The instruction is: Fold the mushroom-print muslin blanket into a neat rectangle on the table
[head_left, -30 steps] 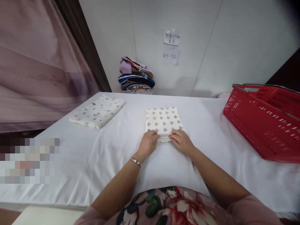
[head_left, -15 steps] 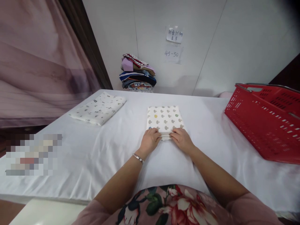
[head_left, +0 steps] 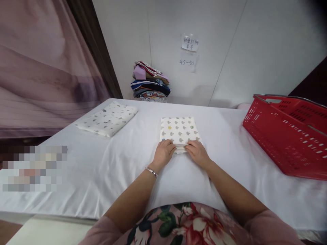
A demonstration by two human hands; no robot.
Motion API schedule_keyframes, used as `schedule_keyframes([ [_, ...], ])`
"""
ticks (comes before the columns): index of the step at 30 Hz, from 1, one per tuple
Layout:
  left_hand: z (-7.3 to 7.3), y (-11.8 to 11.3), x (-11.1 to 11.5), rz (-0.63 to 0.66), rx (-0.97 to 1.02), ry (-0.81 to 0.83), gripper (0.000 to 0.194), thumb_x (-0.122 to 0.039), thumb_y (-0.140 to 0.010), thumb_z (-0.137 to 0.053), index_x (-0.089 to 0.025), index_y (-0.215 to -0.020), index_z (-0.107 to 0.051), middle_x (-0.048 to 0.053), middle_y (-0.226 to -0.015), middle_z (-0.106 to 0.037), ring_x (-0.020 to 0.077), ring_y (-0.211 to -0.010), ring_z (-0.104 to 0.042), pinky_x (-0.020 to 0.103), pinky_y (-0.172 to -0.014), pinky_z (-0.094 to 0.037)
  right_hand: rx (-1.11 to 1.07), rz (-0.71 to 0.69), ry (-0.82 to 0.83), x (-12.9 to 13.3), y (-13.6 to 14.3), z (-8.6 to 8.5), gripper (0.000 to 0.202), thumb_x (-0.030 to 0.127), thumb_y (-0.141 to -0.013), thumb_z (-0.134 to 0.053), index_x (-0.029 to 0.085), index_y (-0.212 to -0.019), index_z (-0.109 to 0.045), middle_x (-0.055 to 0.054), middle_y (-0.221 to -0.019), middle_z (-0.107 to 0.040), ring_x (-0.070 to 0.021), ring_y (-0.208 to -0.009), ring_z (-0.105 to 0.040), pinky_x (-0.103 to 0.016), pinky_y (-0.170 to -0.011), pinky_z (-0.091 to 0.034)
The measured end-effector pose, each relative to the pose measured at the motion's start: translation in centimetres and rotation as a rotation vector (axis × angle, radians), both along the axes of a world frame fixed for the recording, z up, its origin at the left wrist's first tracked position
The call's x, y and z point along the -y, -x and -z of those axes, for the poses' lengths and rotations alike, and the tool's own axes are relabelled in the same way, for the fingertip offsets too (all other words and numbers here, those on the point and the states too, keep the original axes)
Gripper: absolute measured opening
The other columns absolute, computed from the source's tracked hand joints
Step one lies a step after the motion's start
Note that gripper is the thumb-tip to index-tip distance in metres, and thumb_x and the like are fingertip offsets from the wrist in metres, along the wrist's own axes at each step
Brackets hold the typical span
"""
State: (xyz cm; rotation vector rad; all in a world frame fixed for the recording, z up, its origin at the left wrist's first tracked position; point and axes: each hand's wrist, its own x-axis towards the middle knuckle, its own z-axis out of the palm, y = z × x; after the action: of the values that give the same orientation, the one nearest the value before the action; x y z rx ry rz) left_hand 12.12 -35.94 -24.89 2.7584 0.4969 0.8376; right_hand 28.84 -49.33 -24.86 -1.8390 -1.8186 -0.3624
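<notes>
In front of me a folded white cloth [head_left: 180, 131] with grey mushroom-like prints and a few coloured ones lies on the white-covered table [head_left: 122, 183]. Its near edge shows several stacked layers. My left hand [head_left: 165, 154] grips the left part of that edge, fingers on top and thumb at the layers. On the right part, my right hand [head_left: 198, 153] pinches the edge the same way. A short stretch of the layered edge shows between the two thumbs.
Another folded white cloth [head_left: 108, 119] with small dark prints lies at the back left. A red plastic basket [head_left: 288, 139] stands on the right. Behind the table rises a pile of folded fabrics [head_left: 150, 81] by the wall. A pixelated patch covers something at the left edge.
The view has tilted slightly, so the wall signs and basket appear a little shifted. Both hands keep their places on the cloth's near edge.
</notes>
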Motion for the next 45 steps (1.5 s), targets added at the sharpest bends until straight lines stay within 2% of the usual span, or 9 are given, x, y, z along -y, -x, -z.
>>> schedule_keyframes([
  [4, 0.04, -0.02, -0.05, 0.012, -0.026, -0.05, 0.011, -0.024, -0.084, -0.056, -0.023, -0.089, -0.065, 0.004, -0.099, -0.059, 0.0193, -0.089, -0.051, 0.035, -0.08, -0.041, 0.011, -0.004, 0.013, -0.03, 0.04, -0.04, 0.019, 0.021, -0.09, -0.045, 0.018, -0.087, -0.063, -0.007, -0.092, -0.057, -0.0185, -0.08, -0.048, -0.033, -0.073, -0.038],
  [8, 0.05, -0.26, -0.05, -0.001, -0.048, -0.067, 0.009, -0.023, -0.083, -0.057, -0.023, -0.084, -0.066, 0.003, -0.096, -0.06, 0.0196, -0.088, -0.051, 0.036, -0.079, -0.042, 0.033, -0.005, 0.043, -0.14, -0.02, 0.12, 0.018, 0.02, -0.089, -0.046, 0.019, -0.09, -0.064, -0.007, -0.093, -0.056, -0.019, -0.082, -0.047, -0.033, -0.073, -0.037],
  [14, -0.04, -0.43, 0.0, -0.006, -0.048, -0.038, 0.008, -0.022, -0.08, -0.061, -0.023, -0.086, -0.066, 0.004, -0.099, -0.059, 0.02, -0.091, -0.052, 0.036, -0.081, -0.042, 0.064, 0.025, 0.057, -0.19, 0.02, 0.22, 0.017, 0.02, -0.088, -0.048, 0.02, -0.094, -0.064, -0.007, -0.095, -0.056, -0.0186, -0.082, -0.045, -0.032, -0.073, -0.036],
  [24, 0.17, -0.45, -0.02, -0.002, 0.014, 0.026, 0.014, -0.023, -0.085, -0.053, -0.022, -0.078, -0.066, 0.003, -0.096, -0.059, 0.0183, -0.089, -0.053, 0.036, -0.081, -0.042, 0.09, 0.063, 0.032, -0.47, 0.31, 0.29, 0.02, 0.019, -0.09, -0.043, 0.019, -0.088, -0.064, -0.007, -0.092, -0.057, -0.0189, -0.083, -0.046, -0.032, -0.073, -0.035],
  [29, 0.39, -0.51, -0.04, 0.021, 0.049, 0.016, 0.006, -0.02, -0.08, -0.06, -0.021, -0.085, -0.062, 0.004, -0.104, -0.058, 0.0197, -0.094, -0.052, 0.036, -0.083, -0.042, 0.024, 0.017, -0.013, -0.4, 0.17, 0.27, 0.02, 0.019, -0.091, -0.043, 0.018, -0.088, -0.062, -0.007, -0.094, -0.058, -0.0189, -0.084, -0.048, -0.033, -0.074, -0.037],
  [38, 0.43, -0.91, 0.05, -0.01, 0.058, -0.015, 0.026, -0.021, -0.08, -0.06, -0.019, -0.104, -0.051, 0.006, -0.098, -0.06, 0.0214, -0.091, -0.053, 0.036, -0.081, -0.042, -0.009, 0.006, -0.057, -0.37, 0.2, 0.43, 0.019, 0.015, -0.09, -0.04, 0.018, -0.087, -0.058, -0.008, -0.1, -0.06, -0.0198, -0.088, -0.051, -0.034, -0.077, -0.039],
  [40, 0.33, -0.89, 0.02, -0.001, 0.043, -0.03, 0.023, -0.022, -0.083, -0.057, -0.019, -0.105, -0.052, 0.005, -0.095, -0.061, 0.0208, -0.089, -0.053, 0.036, -0.081, -0.041, -0.005, 0.005, -0.053, -0.47, 0.17, 0.44, 0.019, 0.015, -0.091, -0.039, 0.018, -0.086, -0.058, -0.008, -0.098, -0.06, -0.0197, -0.087, -0.051, -0.034, -0.077, -0.039],
  [43, 0.18, -0.87, -0.06, 0.016, 0.011, -0.061, 0.011, -0.022, -0.087, -0.049, -0.02, -0.095, -0.056, 0.004, -0.089, -0.061, 0.02, -0.086, -0.053, 0.035, -0.079, -0.04, 0.005, 0.012, -0.05, -0.69, 0.14, 0.45, 0.019, 0.013, -0.09, -0.039, 0.017, -0.086, -0.057, -0.008, -0.094, -0.061, -0.0197, -0.085, -0.051, -0.034, -0.076, -0.039],
  [45, 0.17, -0.89, -0.1, 0.017, 0.005, -0.077, 0.011, -0.022, -0.088, -0.047, -0.02, -0.093, -0.057, 0.004, -0.088, -0.061, 0.0198, -0.085, -0.053, 0.035, -0.078, -0.04, 0.013, 0.023, -0.048, -0.8, 0.15, 0.44, 0.019, 0.012, -0.089, -0.039, 0.017, -0.087, -0.057, -0.008, -0.092, -0.061, -0.02, -0.084, -0.051, -0.034, -0.075, -0.038],
])
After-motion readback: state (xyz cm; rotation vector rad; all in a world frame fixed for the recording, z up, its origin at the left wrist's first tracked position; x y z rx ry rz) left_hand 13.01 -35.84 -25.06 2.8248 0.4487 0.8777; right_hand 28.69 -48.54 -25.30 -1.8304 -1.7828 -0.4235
